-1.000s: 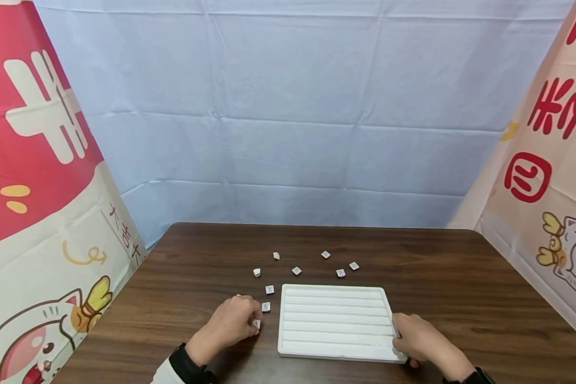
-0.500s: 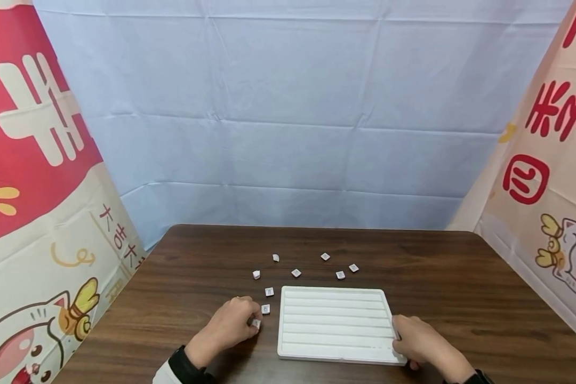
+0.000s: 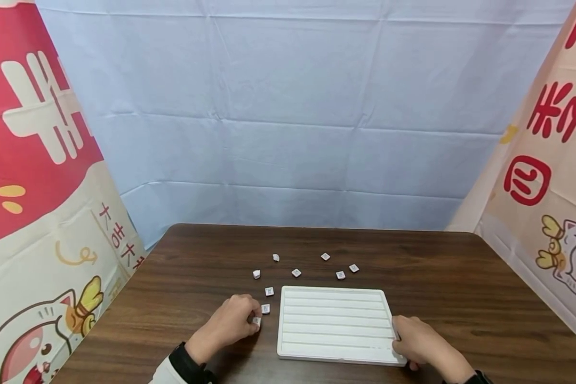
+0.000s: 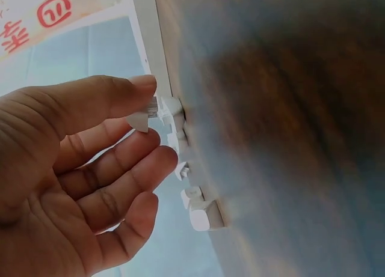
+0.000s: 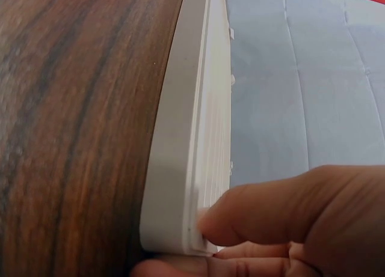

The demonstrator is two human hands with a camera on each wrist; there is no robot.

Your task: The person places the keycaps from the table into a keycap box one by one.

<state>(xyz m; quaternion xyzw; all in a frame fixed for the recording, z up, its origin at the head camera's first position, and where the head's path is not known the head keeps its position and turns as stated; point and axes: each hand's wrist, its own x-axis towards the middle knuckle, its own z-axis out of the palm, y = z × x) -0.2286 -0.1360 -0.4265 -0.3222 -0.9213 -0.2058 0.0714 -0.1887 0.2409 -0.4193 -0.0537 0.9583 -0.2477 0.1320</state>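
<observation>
My left hand (image 3: 230,320) pinches a small white keycap (image 4: 139,121) between thumb and fingertips, close over the table left of the tray. The other fingers are curled loosely in the left wrist view. Just beyond the fingertips lies a keycap with a dark printed mark (image 3: 266,309), and another keycap (image 3: 269,292) sits a little farther back. At the near right corner of a white ridged tray (image 3: 333,324), my right hand (image 3: 418,338) grips the edge. Its thumb (image 5: 240,220) presses the rim from above, with fingers below the corner.
Several more keycaps lie scattered behind the tray, among them one at the left (image 3: 256,274), one in the middle (image 3: 296,273) and one at the right (image 3: 354,268). A dark wooden table (image 3: 437,277) carries everything. Pale blue cloth (image 3: 288,133) hangs behind its far edge.
My left hand and the pinched keycap have shifted very slightly away from me. The right hand stays on the tray corner; the tray and loose keycaps keep their places.
</observation>
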